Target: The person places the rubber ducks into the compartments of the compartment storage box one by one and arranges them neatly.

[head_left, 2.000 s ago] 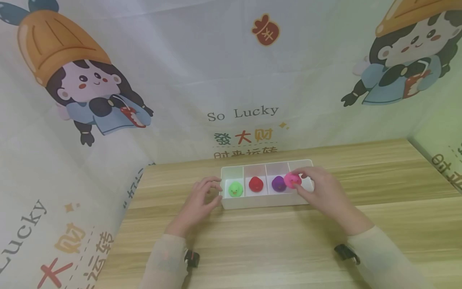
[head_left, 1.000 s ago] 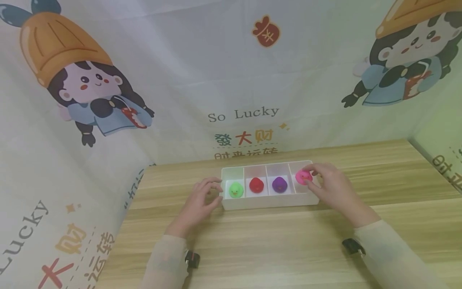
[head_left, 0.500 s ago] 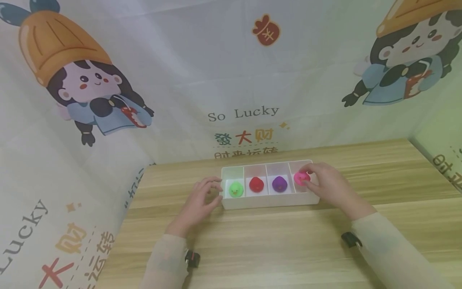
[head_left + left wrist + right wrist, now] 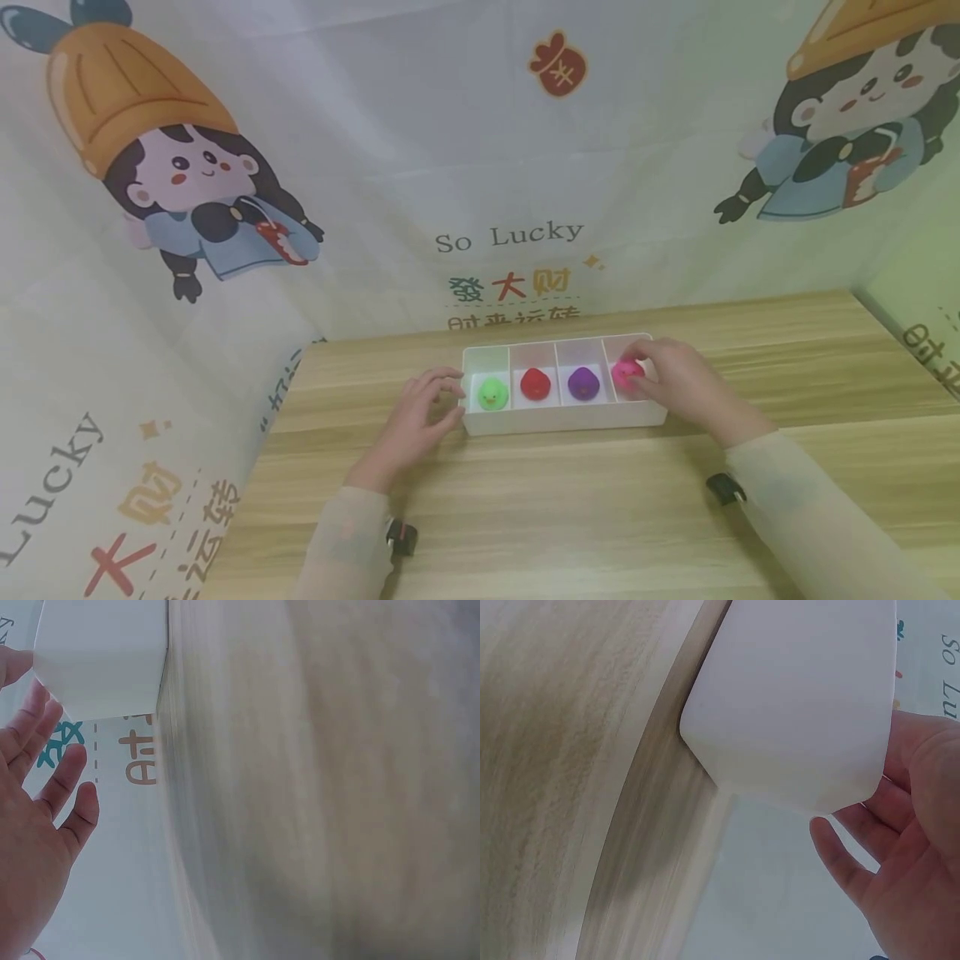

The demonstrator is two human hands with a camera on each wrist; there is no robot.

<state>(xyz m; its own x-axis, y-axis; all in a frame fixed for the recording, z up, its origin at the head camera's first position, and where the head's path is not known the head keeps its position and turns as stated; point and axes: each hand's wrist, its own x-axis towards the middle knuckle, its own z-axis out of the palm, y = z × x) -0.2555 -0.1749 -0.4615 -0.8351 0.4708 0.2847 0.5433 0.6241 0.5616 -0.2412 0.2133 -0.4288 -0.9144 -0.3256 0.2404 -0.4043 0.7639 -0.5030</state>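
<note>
A white box (image 4: 562, 418) with a row of compartments stands on the table. From left to right it bears a green toy duck (image 4: 492, 394), a red toy duck (image 4: 536, 384), a purple toy duck (image 4: 583, 383) and, in the rightmost compartment, a pink toy duck (image 4: 626, 375). My right hand (image 4: 678, 379) reaches over the box's right end and pinches the pink duck between thumb and fingers. My left hand (image 4: 420, 417) rests its spread fingertips against the left end wall. Both wrist views show the white box (image 4: 105, 660) from outside, its ducks hidden behind the walls.
A wood-grain table (image 4: 555, 508) extends in front of the box and to both sides. Behind it hangs a printed white cloth (image 4: 420, 150) with cartoon figures and lettering. More cloth runs along the left and right sides.
My right hand has carried the pink duck from beside the purple one rightward into the rightmost compartment, then lowered it. The left hand has kept its place at the box's left end.
</note>
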